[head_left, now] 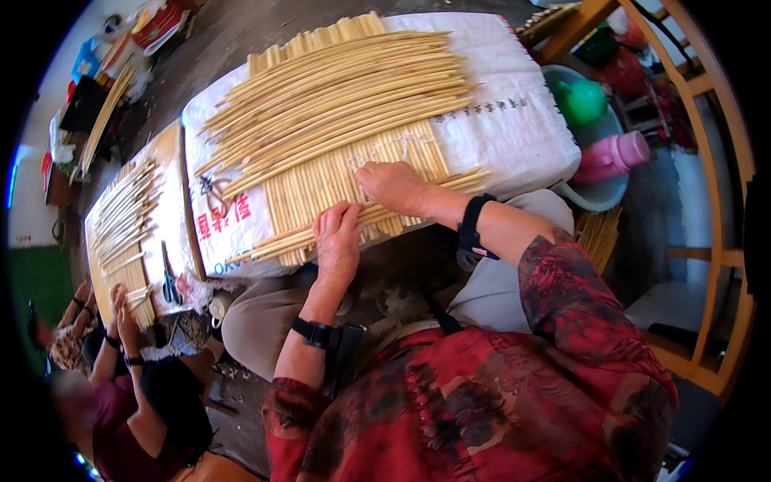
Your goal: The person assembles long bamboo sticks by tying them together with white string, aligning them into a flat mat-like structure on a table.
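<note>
A woven mat of pale straw-like stalks (301, 205) lies on the white-covered table in front of me. Along its near edge run several long stalks (277, 243) laid crosswise. My left hand (336, 237) has its fingers curled over these crosswise stalks and pressed together. Just above and to its right, my right hand (393, 186) is closed low over the mat, its fingertips pinched; whatever is in them is hidden. Thin white thread (389, 150) lies loosely on the mat beyond that hand. A wide layer of long loose stalks (345, 92) covers the far part.
Dark-handled scissors (217, 197) lie at the table's left. At a second table (181, 177), a co-worker's hands (122, 317) are near a smaller stalk mat; black scissors (169, 277) lie there. A basin (598, 189) with a pink thermos (614, 158) and wooden frame (707, 201) stand right.
</note>
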The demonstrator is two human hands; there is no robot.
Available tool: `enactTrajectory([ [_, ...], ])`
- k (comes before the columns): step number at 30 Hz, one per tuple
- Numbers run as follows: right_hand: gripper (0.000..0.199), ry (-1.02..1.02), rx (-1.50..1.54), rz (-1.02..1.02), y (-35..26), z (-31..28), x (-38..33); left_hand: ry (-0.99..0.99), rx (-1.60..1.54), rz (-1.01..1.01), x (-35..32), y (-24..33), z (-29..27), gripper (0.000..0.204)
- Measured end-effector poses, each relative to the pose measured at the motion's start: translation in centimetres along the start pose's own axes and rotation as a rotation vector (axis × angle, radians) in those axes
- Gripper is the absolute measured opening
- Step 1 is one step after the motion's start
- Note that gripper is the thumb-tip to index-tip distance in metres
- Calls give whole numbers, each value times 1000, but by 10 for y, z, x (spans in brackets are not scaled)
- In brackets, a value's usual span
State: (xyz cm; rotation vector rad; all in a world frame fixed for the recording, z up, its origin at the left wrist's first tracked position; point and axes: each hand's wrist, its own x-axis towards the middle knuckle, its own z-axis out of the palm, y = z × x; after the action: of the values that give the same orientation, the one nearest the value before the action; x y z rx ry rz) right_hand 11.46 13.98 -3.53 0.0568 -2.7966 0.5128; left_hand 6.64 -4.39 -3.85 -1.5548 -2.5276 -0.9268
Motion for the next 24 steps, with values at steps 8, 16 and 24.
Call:
enactTrajectory([
  [8,9,60,-50,55,-7,2,-6,-21,40,43,-1,4,0,37],
  [16,9,139,-26,133,-11,2,-11,-167,191,43,-6,7,4,51],
  [24,7,205,-13,61,-1,21,-14,-262,178,-12,-6,15,0,65],
])
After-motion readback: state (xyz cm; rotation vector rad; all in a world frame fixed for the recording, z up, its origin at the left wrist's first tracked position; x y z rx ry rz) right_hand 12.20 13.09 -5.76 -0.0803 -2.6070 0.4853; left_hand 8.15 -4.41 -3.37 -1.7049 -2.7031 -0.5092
